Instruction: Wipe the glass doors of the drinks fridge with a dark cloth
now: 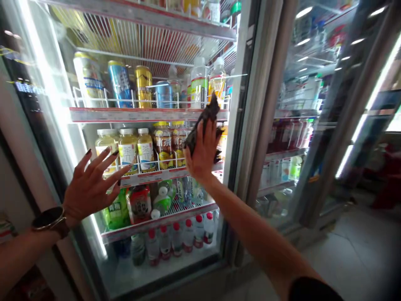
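six red-capped bottles; one cloth, dark, crumpled and ragged, under the right hand, fingers extended; left hand, fingers wide.

Left: round black-faced watch, dark strap | right: black sleeve | dark fingernails

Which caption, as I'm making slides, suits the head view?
Right hand holds a dark cloth against a glass door, shelved drinks behind; left hand spread open.

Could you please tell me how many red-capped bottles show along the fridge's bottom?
6, in one row, left to right: first bottle, second bottle, third bottle, fourth bottle, fifth bottle, sixth bottle. More may be hidden behind them.
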The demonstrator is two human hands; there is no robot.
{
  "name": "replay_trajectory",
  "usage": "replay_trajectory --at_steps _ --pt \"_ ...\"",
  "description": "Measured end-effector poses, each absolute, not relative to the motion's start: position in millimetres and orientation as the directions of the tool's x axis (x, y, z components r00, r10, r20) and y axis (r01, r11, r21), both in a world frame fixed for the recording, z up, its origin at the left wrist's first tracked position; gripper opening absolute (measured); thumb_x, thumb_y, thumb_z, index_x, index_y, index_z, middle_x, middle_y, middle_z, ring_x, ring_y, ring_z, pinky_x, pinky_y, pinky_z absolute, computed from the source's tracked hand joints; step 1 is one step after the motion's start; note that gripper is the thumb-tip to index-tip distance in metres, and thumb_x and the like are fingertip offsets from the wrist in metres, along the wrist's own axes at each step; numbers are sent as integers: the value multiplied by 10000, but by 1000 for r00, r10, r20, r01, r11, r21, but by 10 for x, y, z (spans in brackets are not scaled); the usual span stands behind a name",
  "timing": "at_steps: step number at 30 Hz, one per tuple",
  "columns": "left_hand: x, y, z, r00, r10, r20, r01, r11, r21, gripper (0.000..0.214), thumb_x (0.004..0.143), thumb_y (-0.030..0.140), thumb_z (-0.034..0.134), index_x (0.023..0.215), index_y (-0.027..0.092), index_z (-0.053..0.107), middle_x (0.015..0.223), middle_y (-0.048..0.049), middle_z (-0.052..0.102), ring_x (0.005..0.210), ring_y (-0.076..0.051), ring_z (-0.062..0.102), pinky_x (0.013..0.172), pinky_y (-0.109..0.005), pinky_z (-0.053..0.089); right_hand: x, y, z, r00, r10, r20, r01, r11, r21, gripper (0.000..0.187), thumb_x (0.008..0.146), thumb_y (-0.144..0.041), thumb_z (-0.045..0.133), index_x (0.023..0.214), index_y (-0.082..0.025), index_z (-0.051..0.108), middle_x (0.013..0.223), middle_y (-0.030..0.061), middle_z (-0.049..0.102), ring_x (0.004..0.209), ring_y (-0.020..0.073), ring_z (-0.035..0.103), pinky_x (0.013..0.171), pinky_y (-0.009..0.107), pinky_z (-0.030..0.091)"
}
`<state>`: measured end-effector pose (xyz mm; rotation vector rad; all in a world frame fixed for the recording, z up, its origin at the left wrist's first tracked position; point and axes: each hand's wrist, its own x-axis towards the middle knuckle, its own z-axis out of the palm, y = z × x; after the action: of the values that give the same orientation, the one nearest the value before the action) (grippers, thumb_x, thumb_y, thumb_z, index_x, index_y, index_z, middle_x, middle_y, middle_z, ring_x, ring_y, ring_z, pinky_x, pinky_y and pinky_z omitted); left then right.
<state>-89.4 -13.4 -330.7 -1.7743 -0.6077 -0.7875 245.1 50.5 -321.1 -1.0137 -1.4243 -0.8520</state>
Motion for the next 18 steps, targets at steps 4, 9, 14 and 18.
replay_trajectory --at_steps 4,9,14,18 --pt "-984 -127 -3283 658 69 750 718 -357 -597 840 900 248 669 1626 421 283 1659 -45 402 1514 -331 427 1310 -560 263 1403 235 -3584 -269 205 941 793 602 95 928 957 -466 528 1679 -137 47 1750 170 155 1632 398 55 1281 723 146" --pt "-672 -270 -3419 491 33 871 772 -480 -417 787 960 285 554 1664 308 201 1730 -116 218 1591 -380 248 1313 -637 167 844 -77 -4068 -598 201 776 576 781 241 775 975 -421 514 1610 -44 280 1734 188 214 1640 319 54 1329 577 169" --pt "99 -315 -3756 143 192 971 819 -574 -7 703 1050 318 367 1679 209 72 1745 -159 134 1627 -333 117 1318 -626 134 1190 -115 -3943 -655 224 721 531 816 229 886 896 -341 623 1638 -63 226 1737 195 198 1639 313 94 1343 539 151" --pt "175 -158 -3733 118 142 983 870 -492 -33 764 1031 357 464 1676 192 90 1733 -197 149 1629 -365 48 1288 -701 109 1979 -111 -3683 -692 175 700 531 781 329 891 920 -317 579 1655 -54 150 1732 181 225 1644 290 68 1349 544 149"
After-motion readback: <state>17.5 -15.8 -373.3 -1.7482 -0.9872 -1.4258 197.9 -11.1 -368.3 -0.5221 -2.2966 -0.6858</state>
